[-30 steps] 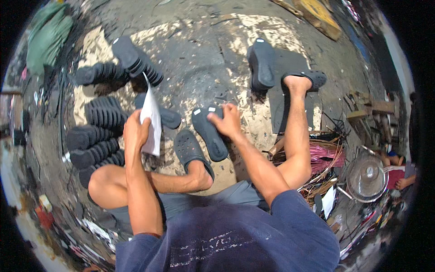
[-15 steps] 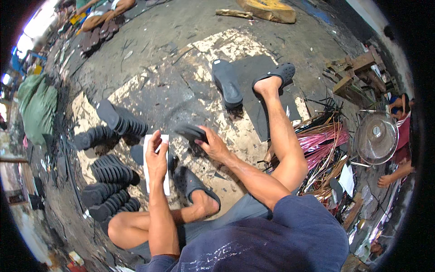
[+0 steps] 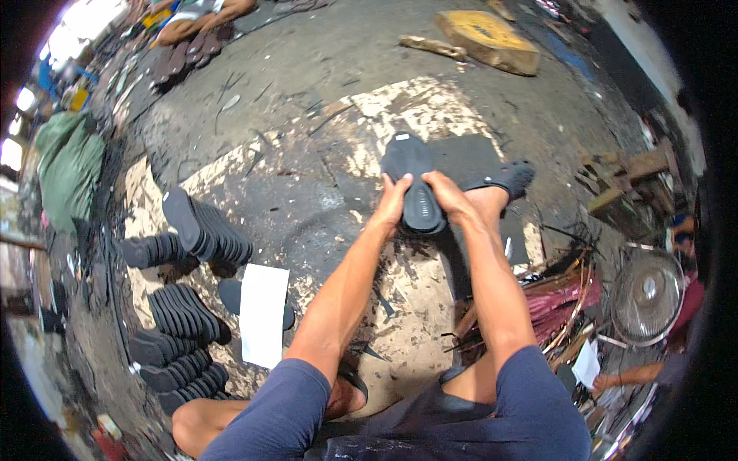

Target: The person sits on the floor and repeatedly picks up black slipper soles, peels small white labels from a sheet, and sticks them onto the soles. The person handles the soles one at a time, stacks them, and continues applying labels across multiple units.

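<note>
Hands (image 3: 452, 198) now at edges of soles (image 3: 410, 160)

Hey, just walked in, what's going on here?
Someone sitting on the floor has their left hand and right hand on opposite sides of a dark shoe sole, thumbs on top. A white sheet lies toward the left, partly covering another dark piece. Farther left are rows of stacked dark soles.
</note>
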The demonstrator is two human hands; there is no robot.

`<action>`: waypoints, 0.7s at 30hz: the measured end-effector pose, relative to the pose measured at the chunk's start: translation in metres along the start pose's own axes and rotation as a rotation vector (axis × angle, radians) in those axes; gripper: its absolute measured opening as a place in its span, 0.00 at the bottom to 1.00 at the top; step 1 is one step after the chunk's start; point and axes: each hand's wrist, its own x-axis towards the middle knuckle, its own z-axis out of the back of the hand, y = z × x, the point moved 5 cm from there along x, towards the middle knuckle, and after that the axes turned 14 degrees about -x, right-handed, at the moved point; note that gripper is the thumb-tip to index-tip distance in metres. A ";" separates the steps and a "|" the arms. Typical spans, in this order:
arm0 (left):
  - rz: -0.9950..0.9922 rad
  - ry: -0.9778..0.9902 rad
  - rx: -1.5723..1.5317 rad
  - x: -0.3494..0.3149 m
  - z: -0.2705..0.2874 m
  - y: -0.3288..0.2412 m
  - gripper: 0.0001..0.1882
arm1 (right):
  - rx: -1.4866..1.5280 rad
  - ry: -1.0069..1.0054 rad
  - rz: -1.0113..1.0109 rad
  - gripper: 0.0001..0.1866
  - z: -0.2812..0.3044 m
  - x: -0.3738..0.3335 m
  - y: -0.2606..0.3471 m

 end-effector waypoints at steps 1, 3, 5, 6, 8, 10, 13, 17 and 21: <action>0.053 0.010 -0.120 -0.014 -0.011 0.006 0.60 | 0.257 0.032 0.011 0.39 -0.002 -0.007 -0.017; 0.117 0.073 -0.290 -0.021 -0.012 0.008 0.51 | 0.473 0.161 -0.123 0.54 -0.016 -0.023 -0.019; 0.183 0.141 -0.365 -0.018 -0.009 0.005 0.46 | 0.639 0.272 -0.062 0.54 -0.042 -0.025 -0.005; 0.191 0.155 -0.425 -0.018 -0.009 0.004 0.38 | 0.613 0.247 -0.051 0.53 -0.043 -0.023 -0.007; 0.040 0.118 -0.338 -0.023 -0.010 -0.012 0.35 | 0.562 0.189 -0.022 0.51 -0.043 -0.016 -0.008; -0.099 0.026 -0.260 -0.024 -0.004 -0.042 0.33 | 0.575 0.222 0.028 0.42 -0.049 -0.011 0.044; -0.126 0.116 -0.178 0.020 0.011 -0.085 0.35 | 0.507 0.248 0.196 0.41 -0.042 0.041 0.083; -0.077 0.047 -0.040 0.066 0.044 -0.127 0.37 | 0.269 0.222 0.062 0.46 -0.053 0.116 0.100; -0.105 0.009 0.249 0.067 0.088 -0.154 0.48 | 0.032 0.236 0.088 0.38 -0.069 0.147 0.125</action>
